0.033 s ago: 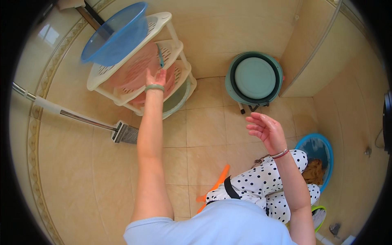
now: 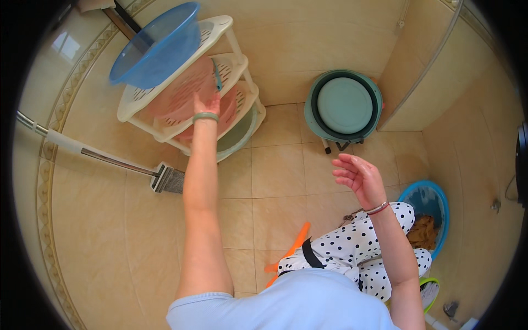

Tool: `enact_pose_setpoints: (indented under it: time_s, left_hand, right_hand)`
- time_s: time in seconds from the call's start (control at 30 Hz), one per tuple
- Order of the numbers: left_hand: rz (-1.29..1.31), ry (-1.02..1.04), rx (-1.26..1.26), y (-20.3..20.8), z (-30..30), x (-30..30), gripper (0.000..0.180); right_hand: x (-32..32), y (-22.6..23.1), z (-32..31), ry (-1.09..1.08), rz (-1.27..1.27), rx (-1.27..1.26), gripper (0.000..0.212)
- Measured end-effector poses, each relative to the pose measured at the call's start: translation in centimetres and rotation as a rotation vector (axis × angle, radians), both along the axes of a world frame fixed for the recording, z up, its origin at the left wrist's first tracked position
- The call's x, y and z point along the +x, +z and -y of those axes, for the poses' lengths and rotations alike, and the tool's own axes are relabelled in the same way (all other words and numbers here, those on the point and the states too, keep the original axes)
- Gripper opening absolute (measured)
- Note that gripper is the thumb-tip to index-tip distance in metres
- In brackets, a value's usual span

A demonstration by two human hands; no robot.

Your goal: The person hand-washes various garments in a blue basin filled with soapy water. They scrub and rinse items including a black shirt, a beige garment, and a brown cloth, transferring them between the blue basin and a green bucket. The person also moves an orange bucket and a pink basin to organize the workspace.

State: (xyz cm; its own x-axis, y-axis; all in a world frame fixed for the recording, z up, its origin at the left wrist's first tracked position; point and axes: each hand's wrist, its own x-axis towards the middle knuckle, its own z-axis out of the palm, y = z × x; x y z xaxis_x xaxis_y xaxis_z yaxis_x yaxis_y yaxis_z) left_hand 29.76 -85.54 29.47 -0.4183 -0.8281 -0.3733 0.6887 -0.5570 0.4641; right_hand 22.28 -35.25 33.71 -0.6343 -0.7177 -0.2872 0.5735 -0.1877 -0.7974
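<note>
- Our left hand [image 2: 207, 104] is at the front of the pink basin [image 2: 184, 93] on the middle shelf of the white rack [image 2: 240, 65], fingers loosely parted; we cannot tell whether they grip it or only touch it. A weak hold there could let the basin slip.
- Should we pull it forward at an angle, its side might catch the shelf above and jolt the rack.
- That jolt could unsettle the large blue basin [image 2: 157, 52], which overhangs the top shelf.
- We have the left arm stretched far out, so our control at the fingertips may be poor.
- Our right hand [image 2: 360, 177] is empty, half curled and well apart from the rack, thus badly placed to steady anything that tips.
- The mop head [image 2: 169, 179] lies near the rack's foot; a falling basin might strike it.
</note>
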Motion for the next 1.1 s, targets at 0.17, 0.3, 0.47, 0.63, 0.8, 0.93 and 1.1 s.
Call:
enact_pose_setpoints:
  time_s: [0.17,0.3,0.47,0.63,0.8,0.93,1.1]
  left_hand:
    - [0.108,0.136,0.102,0.4,2.8,1.3,0.064]
    - [0.207,0.043,0.140,-4.1,-0.5,1.1,0.052]
    - [0.336,0.031,0.262,-11.9,-0.7,2.5,0.046]
    - [0.304,0.098,0.067,-12.9,2.0,5.8,0.036]
    - [0.265,0.000,0.039,-10.0,-9.9,9.9,0.018]
    - [0.346,-0.271,0.002,-9.7,-22.0,14.4,0.017]
    - [0.622,-0.704,-0.084,-13.7,-28.8,12.4,0.023]
  right_hand:
    - [-0.8,-1.8,-0.7,-0.044,0.035,0.057,0.034]
    - [-1.8,-3.1,-1.9,-0.114,0.056,0.090,0.034]
    - [-1.6,-4.8,-2.2,-0.127,0.110,0.110,0.034]
    - [-1.1,-5.5,-1.6,-0.107,0.147,0.112,0.036]
    - [-1.8,-5.4,-2.0,-0.093,0.100,0.090,0.036]
    - [-3.2,-5.2,-3.6,-0.110,0.073,0.085,0.036]
    - [-7.2,-4.8,-8.9,-0.256,0.042,0.066,0.035]
